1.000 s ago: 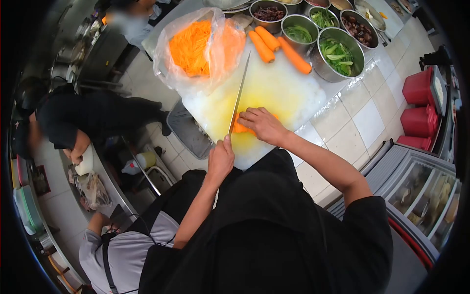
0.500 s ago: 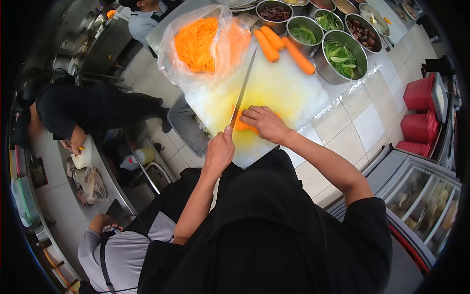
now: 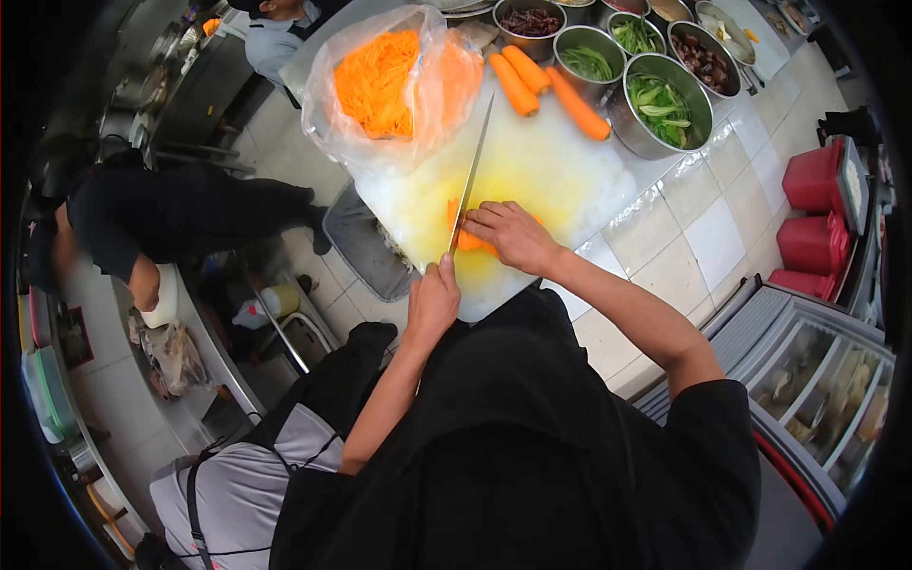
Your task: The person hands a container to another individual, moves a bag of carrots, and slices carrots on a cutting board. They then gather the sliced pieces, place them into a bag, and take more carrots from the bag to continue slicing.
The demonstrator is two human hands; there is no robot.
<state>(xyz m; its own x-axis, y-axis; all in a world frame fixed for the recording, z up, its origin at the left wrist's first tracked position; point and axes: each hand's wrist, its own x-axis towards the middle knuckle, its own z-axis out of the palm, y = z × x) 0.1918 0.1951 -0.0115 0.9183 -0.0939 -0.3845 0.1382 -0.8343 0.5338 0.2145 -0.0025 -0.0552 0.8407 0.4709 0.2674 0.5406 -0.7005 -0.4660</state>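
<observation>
My left hand [image 3: 434, 296] is closed round the handle of a long kitchen knife [image 3: 473, 166], its blade pointing away from me. The blade stands on the left side of cut orange carrot [image 3: 472, 239] on the white, yellow-stained cutting board [image 3: 579, 180]. My right hand [image 3: 516, 237] presses the carrot down with bent fingers, its fingertips close to the blade. Some carrot lies under those fingers, partly hidden. A few cut bits sit left of the blade. Farther up the board, a clear plastic bag [image 3: 328, 133] holds shredded carrot [image 3: 375, 85].
Whole carrots [image 3: 578, 104] lie at the board's far side. Steel bowls of greens [image 3: 658, 114] and other ingredients stand beyond. A grey bin [image 3: 366, 242] sits below the board's left edge. One co-worker [image 3: 190, 209] stands at the left counter, another [image 3: 256, 489] close behind my left arm.
My left hand and the knife handle have shifted slightly toward me and right. My right hand stays nearly in place on the carrot. The nearby co-worker in grey has shifted.
</observation>
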